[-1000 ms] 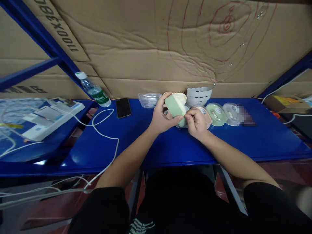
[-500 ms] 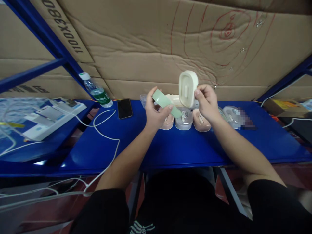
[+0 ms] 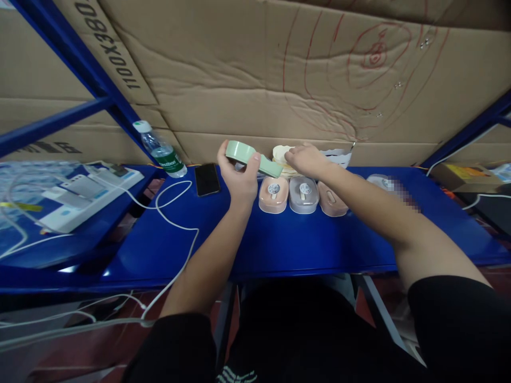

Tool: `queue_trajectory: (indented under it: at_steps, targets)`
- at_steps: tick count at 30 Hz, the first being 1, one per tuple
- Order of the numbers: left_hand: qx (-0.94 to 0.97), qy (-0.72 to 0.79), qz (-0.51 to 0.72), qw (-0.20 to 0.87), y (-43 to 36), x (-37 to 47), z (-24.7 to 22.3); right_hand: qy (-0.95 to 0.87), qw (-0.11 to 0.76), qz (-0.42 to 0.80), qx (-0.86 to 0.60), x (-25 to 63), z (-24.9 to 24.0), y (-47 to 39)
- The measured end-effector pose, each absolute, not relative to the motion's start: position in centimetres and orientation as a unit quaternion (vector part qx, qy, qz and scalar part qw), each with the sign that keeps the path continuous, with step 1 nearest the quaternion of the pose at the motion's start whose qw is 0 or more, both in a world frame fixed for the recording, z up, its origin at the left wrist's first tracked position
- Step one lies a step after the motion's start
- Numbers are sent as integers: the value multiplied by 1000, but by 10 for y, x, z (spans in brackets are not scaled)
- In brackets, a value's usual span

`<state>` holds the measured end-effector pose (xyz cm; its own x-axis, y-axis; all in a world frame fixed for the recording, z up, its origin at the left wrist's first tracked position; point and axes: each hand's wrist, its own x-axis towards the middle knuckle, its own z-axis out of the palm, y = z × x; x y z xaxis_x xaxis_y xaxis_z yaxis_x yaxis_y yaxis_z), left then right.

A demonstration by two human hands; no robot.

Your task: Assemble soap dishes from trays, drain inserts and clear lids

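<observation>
Tabletop (image 3: 275, 244) in bright blue, with both hands working out toward the back of it. Left hand (image 3: 241, 183) closed around a pale green container (image 3: 239, 152), fingers on the far side and thumb on the near one, held up off the surface and tipped over a bit. Flatter green part (image 3: 271, 169) poking out to the right of the thumb too, with no telling from this angle whether joined to the container or separate.

Right hand (image 3: 307, 159) stretched out just right of the green stuff, fingers curled and pointing left, right up by a little pile of cream pieces (image 3: 280, 154). Honestly can't tell whether pinching one of those or only resting there, with the back of the hand turned up to the camera.

Below all that, a row of small lidded boxes: peach box (image 3: 273, 197) and grey box (image 3: 304, 199) side by side, each with a round sticker on top, then a dusty pink box (image 3: 333, 201) next to the right forearm (image 3: 367, 205). Another pale box (image 3: 377, 180) past the forearm, partly lost in a pixelated patch.

Over on the left, a dark phone (image 3: 207, 180) lying flat, a green-labelled bottle (image 3: 164, 154) near it and a white cable (image 3: 175, 226) snaking along. Big cardboard sheet (image 3: 223, 64) with loopy red lines behind everything.
</observation>
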<state>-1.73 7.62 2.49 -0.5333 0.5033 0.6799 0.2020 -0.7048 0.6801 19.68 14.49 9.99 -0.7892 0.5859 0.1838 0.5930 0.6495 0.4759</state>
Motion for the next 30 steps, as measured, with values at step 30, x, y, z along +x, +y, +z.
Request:
queue_trajectory:
  at_steps: [30]
  targets:
    - [615, 414, 657, 134, 43, 16, 27, -908, 220, -157, -319, 282, 148, 107]
